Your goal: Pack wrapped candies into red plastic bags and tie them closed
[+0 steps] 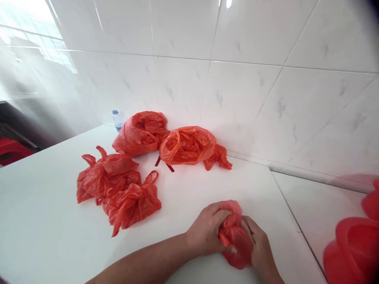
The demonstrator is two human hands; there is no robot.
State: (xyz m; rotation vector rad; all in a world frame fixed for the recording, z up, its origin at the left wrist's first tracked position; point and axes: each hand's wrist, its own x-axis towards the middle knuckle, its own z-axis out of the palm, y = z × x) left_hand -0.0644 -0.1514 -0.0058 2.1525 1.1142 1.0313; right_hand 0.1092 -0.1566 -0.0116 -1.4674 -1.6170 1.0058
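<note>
Both of my hands are closed around a crumpled red plastic bag (237, 240) above the front of the white table. My left hand (209, 230) grips its left side, thumb and fingers wrapped over the folds. On the opposite side, my right hand (260, 244) holds the bag's edge, its fingers partly hidden behind the plastic. What the bag may contain cannot be seen. To the left lie tied red plastic bags (133, 201) in a heap. Farther back rests an open-mouthed red bag (189, 146) stuffed with more red plastic.
A larger full red bag (139, 134) leans near the tiled wall (183, 86), with a water bottle (117, 120) behind it. Red plastic containers (352, 248) stand at the right, past a seam in the white tabletop (189, 189). Two dark red strips lie near the middle.
</note>
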